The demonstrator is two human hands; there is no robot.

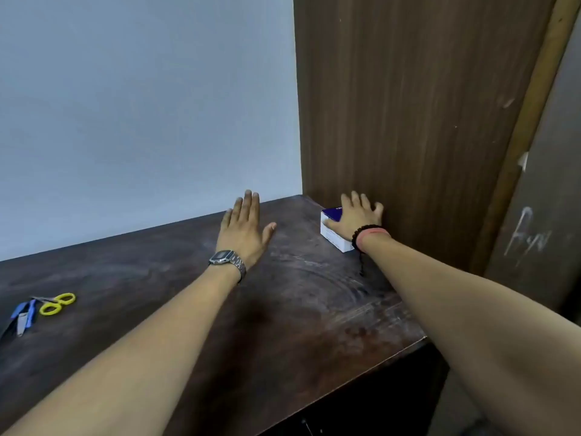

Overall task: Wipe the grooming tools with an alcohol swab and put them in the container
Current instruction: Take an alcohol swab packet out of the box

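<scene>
Tools: yellow-handled small scissors (56, 303), a blue-handled tool (24, 313) and a metal nail clipper (21, 324) at 9 o'clock on the dark wooden table (283, 309)
Left hand (243, 229): fingers straight, released, 12 o'clock
Right hand (356, 218): fingers spread over the white-and-blue cardboard box (333, 232), 1 o'clock; print unreadable
Far: chalk scrawl (528, 236), 3 o'clock, unclear

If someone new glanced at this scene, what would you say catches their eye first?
Most likely the two outstretched arms: the right hand lies on a white and blue box against the brown wooden panel, while the left hand, above a metal wristwatch, reaches flat over the dark wooden table. Next, the yellow-handled scissors at far left, beside other small blue-handled tools.
</scene>
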